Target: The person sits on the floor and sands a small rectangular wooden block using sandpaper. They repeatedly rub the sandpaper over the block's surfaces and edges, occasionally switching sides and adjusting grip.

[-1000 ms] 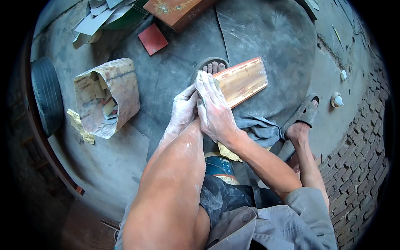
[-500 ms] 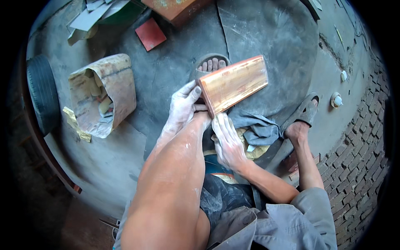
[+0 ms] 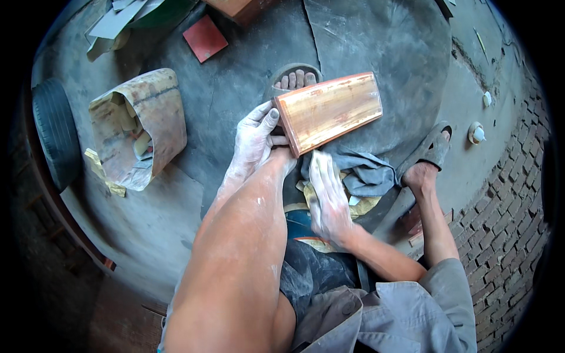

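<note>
A wooden block [image 3: 331, 112] with a bare, pale face and reddish-brown edges is held up over my lower legs, slightly tilted. My left hand [image 3: 252, 139], coated in white dust, grips its left end, thumb on the edge and fingers partly hidden behind. Just below the block's lower edge is my right hand [image 3: 331, 197], also dusty, its fingers long and close together. A yellowish sheet that looks like sandpaper [image 3: 321, 155] shows at those fingertips, mostly hidden by the hand. The right hand is slightly apart from the block.
Grey-blue cloth [image 3: 369, 175] and yellowish paper [image 3: 366, 206] lie right of my hand. A stained open container [image 3: 168, 112] with scraps stands left, beside a tire [image 3: 56, 135]. Farther off are a red square piece [image 3: 205, 39] and a white-topped cup [image 3: 476, 133]. Brick paving [image 3: 500, 217] runs along the right.
My right hand has drawn down and away from the block's lower edge. The block has shifted slightly, still in my left hand. The whole view has moved a little.
</note>
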Demonstrator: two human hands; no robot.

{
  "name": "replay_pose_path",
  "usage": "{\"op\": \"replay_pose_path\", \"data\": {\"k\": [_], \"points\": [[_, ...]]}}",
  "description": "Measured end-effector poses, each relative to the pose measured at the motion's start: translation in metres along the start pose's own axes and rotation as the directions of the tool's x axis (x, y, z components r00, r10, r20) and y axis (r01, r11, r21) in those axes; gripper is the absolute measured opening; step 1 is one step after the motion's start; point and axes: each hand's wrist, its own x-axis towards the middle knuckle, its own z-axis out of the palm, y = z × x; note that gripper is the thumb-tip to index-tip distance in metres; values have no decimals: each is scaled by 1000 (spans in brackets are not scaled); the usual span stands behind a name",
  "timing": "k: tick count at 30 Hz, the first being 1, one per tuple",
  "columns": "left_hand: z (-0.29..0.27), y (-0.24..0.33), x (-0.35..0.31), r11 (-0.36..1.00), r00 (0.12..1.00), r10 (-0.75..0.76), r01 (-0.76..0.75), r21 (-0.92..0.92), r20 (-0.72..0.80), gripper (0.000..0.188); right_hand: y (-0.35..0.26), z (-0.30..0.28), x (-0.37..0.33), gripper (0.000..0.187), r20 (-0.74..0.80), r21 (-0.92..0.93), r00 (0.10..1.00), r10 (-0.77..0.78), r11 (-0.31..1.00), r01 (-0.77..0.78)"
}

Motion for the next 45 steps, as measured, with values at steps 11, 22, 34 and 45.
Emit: {"op": "replay_pose_path", "data": {"k": [11,22,34,45], "points": [[-2,3,1,999,999,9,-10,36,31,34,0,11,83,72,10,-83,998,-60,995,61],[-1,5,-1,999,999,30,-31,33,29,32,18,-25,3,52,-108,298,988,110,952,-73],[19,29,-20,914,997,-27,-4,407,69,40,10,-34,36,69,24,-157,999,-37,987,40],[34,39,-10,947,978,-187,154,281,96,47,27,-76,11,60,-173,335,908,381,890,-310]]}}
